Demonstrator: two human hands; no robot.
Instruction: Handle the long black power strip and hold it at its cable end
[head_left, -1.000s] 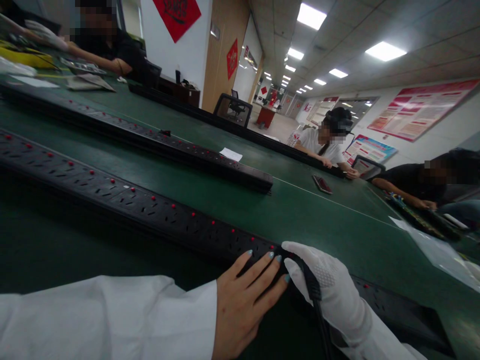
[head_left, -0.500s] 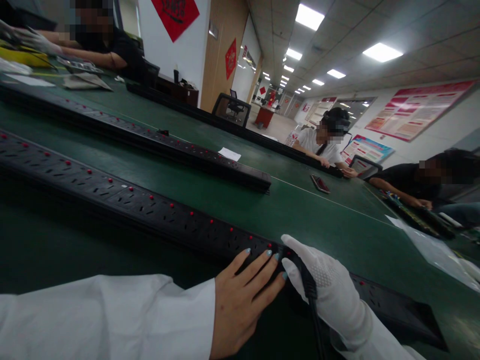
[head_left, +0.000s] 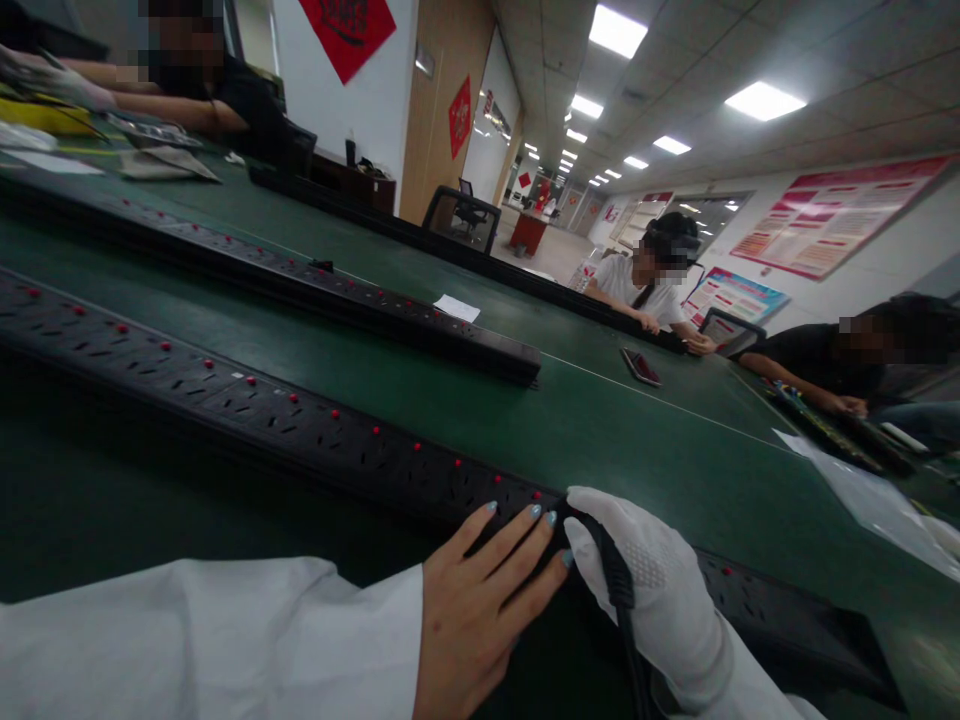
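A long black power strip [head_left: 330,440] with a row of red dots runs across the green table in front of me. My left hand [head_left: 487,600], bare with pale blue nails, rests on the strip with its fingers stretched out along the near side. Beside it, my right hand [head_left: 652,590] in a white dotted glove is closed around a black plug [head_left: 592,525]. The plug sits at the strip's face, and its thick cable [head_left: 631,640] drops toward the bottom edge. Whether the pins are fully in a socket is hidden by my fingers.
A second power strip [head_left: 390,315] lies farther back, with a white paper slip [head_left: 457,307] next to it. A phone [head_left: 641,366] and a clear plastic sheet [head_left: 870,500] are on the right. Several people work around the table.
The near power strip has shifted slightly left and tilted a little. My right hand's fingertips sit slightly lower on the plug. My left hand remains on the strip.
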